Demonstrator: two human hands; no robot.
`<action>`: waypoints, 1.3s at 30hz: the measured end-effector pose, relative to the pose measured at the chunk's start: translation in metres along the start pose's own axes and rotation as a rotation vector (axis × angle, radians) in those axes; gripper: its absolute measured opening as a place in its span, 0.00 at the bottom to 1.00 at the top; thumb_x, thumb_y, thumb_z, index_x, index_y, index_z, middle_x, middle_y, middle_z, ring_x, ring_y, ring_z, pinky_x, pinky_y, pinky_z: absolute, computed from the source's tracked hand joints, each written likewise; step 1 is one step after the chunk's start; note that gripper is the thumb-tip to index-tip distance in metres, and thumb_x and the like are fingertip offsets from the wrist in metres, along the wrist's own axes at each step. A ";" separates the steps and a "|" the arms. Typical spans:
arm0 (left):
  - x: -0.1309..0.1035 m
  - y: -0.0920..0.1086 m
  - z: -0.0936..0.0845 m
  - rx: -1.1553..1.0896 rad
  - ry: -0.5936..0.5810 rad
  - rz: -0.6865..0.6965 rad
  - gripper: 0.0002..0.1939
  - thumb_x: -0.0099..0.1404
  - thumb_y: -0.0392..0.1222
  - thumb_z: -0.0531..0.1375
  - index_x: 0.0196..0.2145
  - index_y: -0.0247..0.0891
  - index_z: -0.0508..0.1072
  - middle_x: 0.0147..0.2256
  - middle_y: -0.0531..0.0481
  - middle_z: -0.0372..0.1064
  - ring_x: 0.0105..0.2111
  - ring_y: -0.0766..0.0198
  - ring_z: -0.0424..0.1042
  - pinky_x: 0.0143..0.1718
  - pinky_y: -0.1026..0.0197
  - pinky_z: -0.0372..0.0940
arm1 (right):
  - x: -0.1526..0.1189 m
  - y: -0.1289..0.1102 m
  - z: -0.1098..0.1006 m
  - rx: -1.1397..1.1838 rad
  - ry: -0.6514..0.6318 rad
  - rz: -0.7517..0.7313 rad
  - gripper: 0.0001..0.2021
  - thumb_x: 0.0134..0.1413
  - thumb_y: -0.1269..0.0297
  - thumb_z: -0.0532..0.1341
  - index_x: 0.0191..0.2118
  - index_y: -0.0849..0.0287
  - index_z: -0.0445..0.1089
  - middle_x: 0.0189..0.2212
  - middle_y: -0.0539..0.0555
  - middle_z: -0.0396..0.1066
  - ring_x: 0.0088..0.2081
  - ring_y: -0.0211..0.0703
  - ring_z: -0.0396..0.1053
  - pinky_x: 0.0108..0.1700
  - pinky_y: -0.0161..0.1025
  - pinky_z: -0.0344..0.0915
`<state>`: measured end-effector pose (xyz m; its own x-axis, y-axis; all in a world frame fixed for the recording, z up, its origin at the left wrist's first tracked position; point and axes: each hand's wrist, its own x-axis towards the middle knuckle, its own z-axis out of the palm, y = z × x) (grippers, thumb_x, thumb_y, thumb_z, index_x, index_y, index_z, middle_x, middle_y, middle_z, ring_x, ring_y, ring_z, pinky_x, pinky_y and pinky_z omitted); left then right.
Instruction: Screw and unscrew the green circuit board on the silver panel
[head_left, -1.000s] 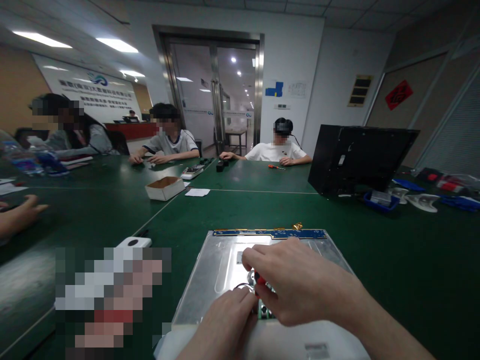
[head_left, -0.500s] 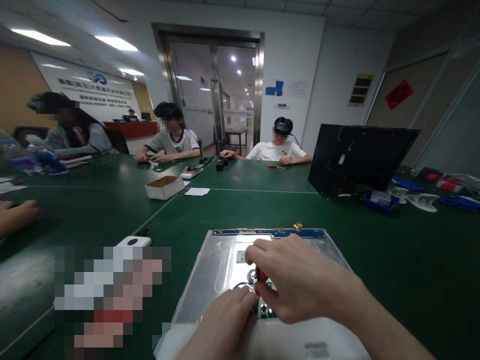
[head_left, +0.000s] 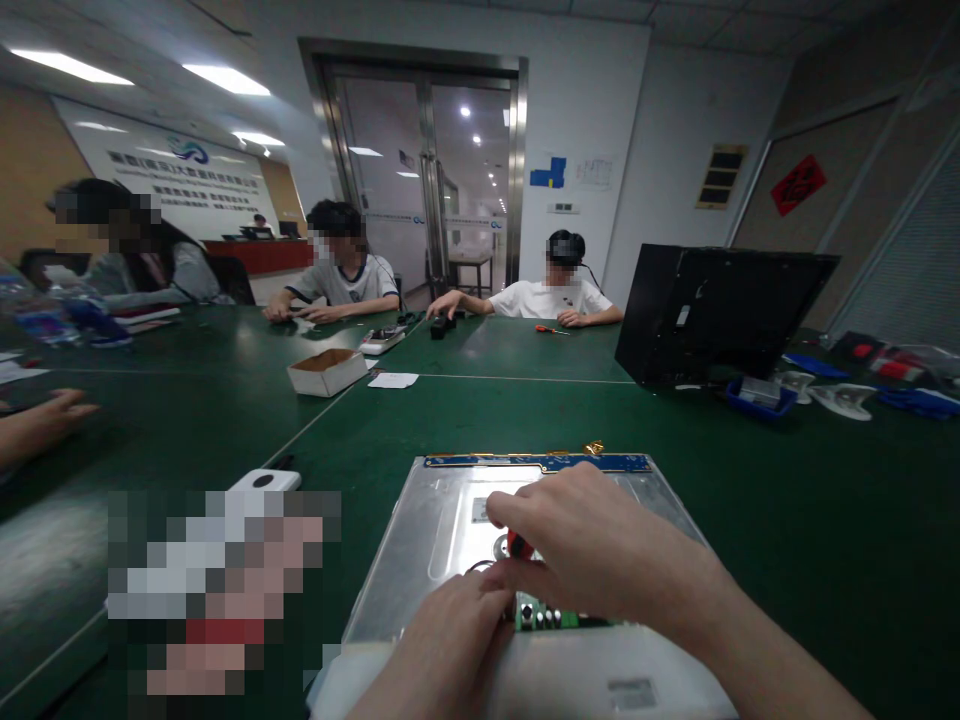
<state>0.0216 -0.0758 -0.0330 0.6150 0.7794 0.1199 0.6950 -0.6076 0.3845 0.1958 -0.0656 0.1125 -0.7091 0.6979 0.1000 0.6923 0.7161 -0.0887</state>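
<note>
A flat metal panel (head_left: 427, 520) lies in front of me, with a blue circuit strip (head_left: 480, 463) along its far edge. My right hand (head_left: 592, 540) is closed round a red-handled tool (head_left: 517, 545), over the panel's middle. Beside it, my left hand (head_left: 465, 620) is bent down with its fingers pressed together near the tool's lower end; what they pinch is hidden. Part of a green circuit board (head_left: 559, 617) shows below my right hand. A white casing (head_left: 577, 670) runs along the near edge.
A black monitor (head_left: 720, 310) stands at the right, near a blue tray (head_left: 761, 398). An open white box (head_left: 328, 373) and paper (head_left: 393, 380) lie beyond the panel. Another person's hand (head_left: 52, 425) is at far left; several people sit across the green table (head_left: 525, 415).
My right hand has shifted slightly round the red handle, and more of the green board shows. The other person's hand at far left has moved rightward.
</note>
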 end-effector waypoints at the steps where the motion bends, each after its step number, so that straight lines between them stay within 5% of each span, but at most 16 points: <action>1: -0.001 -0.001 0.001 -0.004 0.014 0.008 0.11 0.63 0.32 0.52 0.38 0.39 0.73 0.40 0.45 0.73 0.39 0.55 0.72 0.38 0.58 0.66 | 0.000 0.000 0.000 -0.009 0.001 -0.004 0.11 0.61 0.54 0.59 0.36 0.58 0.68 0.31 0.52 0.76 0.31 0.44 0.72 0.26 0.36 0.49; 8: -0.003 -0.004 0.003 -0.074 0.063 0.093 0.13 0.64 0.33 0.51 0.45 0.41 0.69 0.43 0.44 0.72 0.41 0.53 0.72 0.40 0.56 0.66 | -0.008 0.001 -0.004 0.032 -0.013 -0.089 0.07 0.54 0.67 0.58 0.41 0.58 0.65 0.34 0.52 0.74 0.30 0.40 0.68 0.26 0.37 0.50; 17: -0.005 0.006 -0.012 -0.128 0.054 0.109 0.12 0.64 0.33 0.51 0.44 0.42 0.68 0.45 0.45 0.72 0.43 0.55 0.71 0.42 0.57 0.65 | -0.005 0.004 -0.002 -0.008 -0.017 -0.021 0.10 0.59 0.55 0.59 0.39 0.56 0.67 0.30 0.51 0.75 0.29 0.42 0.69 0.25 0.37 0.46; 25: -0.005 0.006 -0.011 -0.110 0.038 0.105 0.12 0.62 0.32 0.52 0.43 0.40 0.67 0.42 0.45 0.72 0.40 0.55 0.71 0.40 0.57 0.65 | -0.010 0.004 -0.006 0.032 0.000 -0.070 0.07 0.52 0.68 0.59 0.39 0.57 0.65 0.33 0.51 0.74 0.29 0.40 0.68 0.25 0.37 0.48; 32: -0.006 0.004 -0.008 -0.117 0.068 0.106 0.16 0.62 0.31 0.53 0.46 0.42 0.67 0.43 0.46 0.72 0.42 0.54 0.72 0.42 0.56 0.66 | -0.007 0.002 -0.005 0.010 -0.043 -0.012 0.10 0.59 0.56 0.59 0.41 0.56 0.68 0.31 0.52 0.75 0.31 0.43 0.71 0.27 0.37 0.50; 39: -0.007 0.009 -0.012 -0.115 0.105 0.117 0.12 0.61 0.31 0.52 0.41 0.40 0.67 0.42 0.45 0.72 0.40 0.53 0.73 0.41 0.55 0.67 | -0.008 0.000 -0.005 0.010 -0.045 -0.038 0.07 0.56 0.66 0.58 0.41 0.57 0.65 0.32 0.52 0.75 0.29 0.41 0.69 0.25 0.37 0.47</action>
<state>0.0187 -0.0850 -0.0194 0.6430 0.7195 0.2626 0.5700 -0.6785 0.4633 0.2026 -0.0713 0.1165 -0.7403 0.6697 0.0585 0.6636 0.7420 -0.0953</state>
